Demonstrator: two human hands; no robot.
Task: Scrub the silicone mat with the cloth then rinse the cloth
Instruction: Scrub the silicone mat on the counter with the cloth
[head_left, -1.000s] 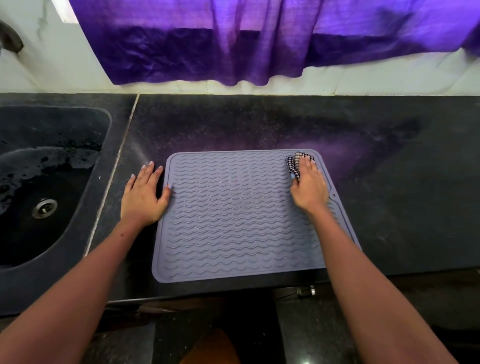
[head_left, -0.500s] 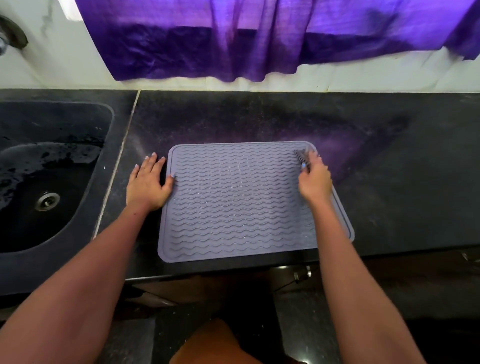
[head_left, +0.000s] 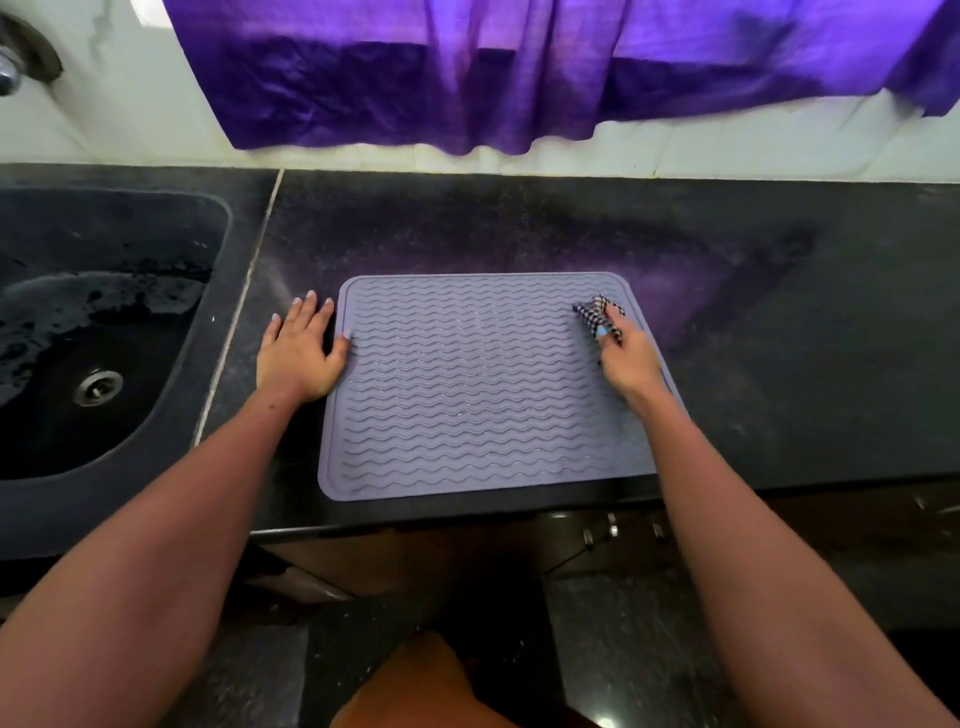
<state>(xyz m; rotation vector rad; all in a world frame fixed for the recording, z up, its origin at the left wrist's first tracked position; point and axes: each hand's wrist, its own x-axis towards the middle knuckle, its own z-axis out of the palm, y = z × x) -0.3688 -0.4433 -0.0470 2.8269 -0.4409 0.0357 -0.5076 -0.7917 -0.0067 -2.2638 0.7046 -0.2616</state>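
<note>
Left of mat (head_left: 478, 384), sink (head_left: 104, 332)

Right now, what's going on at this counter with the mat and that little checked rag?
A person is scrubbing a grey silicone mat that lies on a dark stone counter. The right hand grips a small checked cloth against the mat's far right corner. The left hand rests flat at the mat's left edge, steadying it. The sink to the left sits unused, so the cloth has not been rinsed yet.
</note>
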